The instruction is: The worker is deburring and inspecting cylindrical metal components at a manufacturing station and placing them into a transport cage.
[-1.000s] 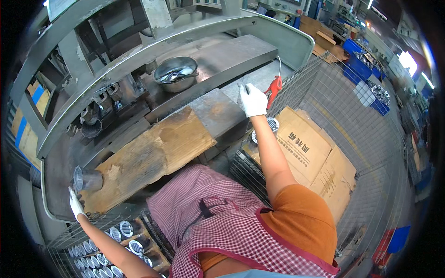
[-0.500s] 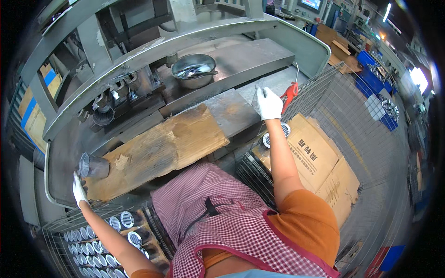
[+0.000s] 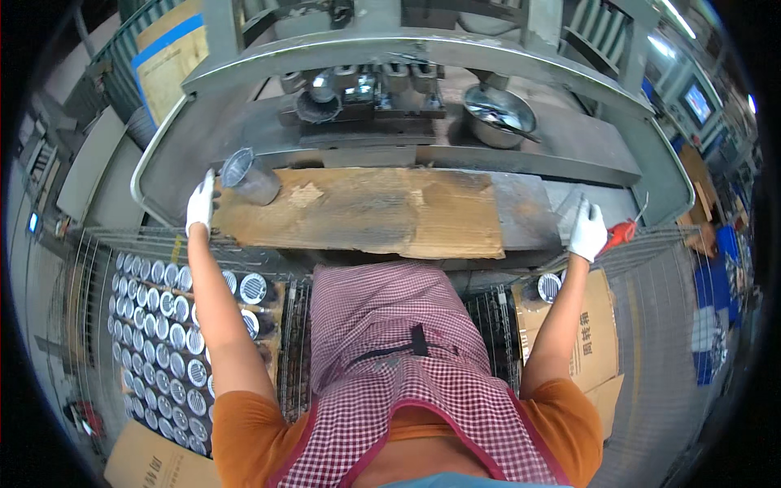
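My left hand [image 3: 200,205], in a white glove, rests by the left end of the bench, fingers stretched forward. Just right of it, apart or barely touching, a grey see-through cup [image 3: 259,184] leans on a worn cardboard sheet [image 3: 366,213]. My right hand [image 3: 587,232], also gloved in white with a dark fingertip, lies at the bench's right front edge, fingers pointing forward. No held object shows in it; its palm side is hidden. Beside it, a red-handled tool [image 3: 621,233] hangs at the wire mesh edge.
Behind the cardboard stands a metal fixture [image 3: 358,102], with a steel bowl [image 3: 498,118] of metal pieces to its right. At my left a wire basket [image 3: 89,252] holds rows of round grilled parts [image 3: 166,332]. At my right lie a cardboard box [image 3: 595,325] and a round part [image 3: 549,286].
My view has turned left, so the bench now lies straight ahead. Both hands stay near the same bench spots, the left beside the cup and the right beside the red-handled tool.
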### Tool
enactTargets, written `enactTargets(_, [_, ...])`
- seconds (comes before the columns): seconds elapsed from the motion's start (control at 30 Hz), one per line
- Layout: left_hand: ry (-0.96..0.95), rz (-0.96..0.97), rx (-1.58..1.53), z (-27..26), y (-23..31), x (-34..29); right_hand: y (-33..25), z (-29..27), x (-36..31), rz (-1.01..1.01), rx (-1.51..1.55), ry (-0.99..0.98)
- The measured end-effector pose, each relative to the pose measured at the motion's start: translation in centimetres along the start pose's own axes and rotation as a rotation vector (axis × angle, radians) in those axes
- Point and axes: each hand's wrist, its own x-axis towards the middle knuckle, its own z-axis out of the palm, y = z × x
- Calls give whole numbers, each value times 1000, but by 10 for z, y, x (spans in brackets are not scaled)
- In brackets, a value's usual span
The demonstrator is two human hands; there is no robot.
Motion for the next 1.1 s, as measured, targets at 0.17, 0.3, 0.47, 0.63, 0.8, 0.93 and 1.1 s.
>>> enactTargets(0.17, [-15,-20,20,-5,-2,-1,-11,-3,-1,-22,6,20])
enactTargets(0.3, [-1,-27,5,-4,10,-11,-11,-2,-4,-41,50,55])
enactTargets(0.47, [-5,-29,-14,-5,4,-6,-15,-5,-5,-53,79,48])
enactTargets(0.63, [12,-18,-14,-3,0,-4,-15,-4,-7,-101,94,119])
enactTargets(0.8, [6,-15,-18,-4,1,-4,-13,-4,-5,-70,59,67])
enactTargets(0.93, [-1,-11,-19,-4,4,-6,-13,-2,-5,-100,74,133])
enactTargets(1.1, [5,33,-33,-3,2,-6,-8,1,-4,-88,70,114])
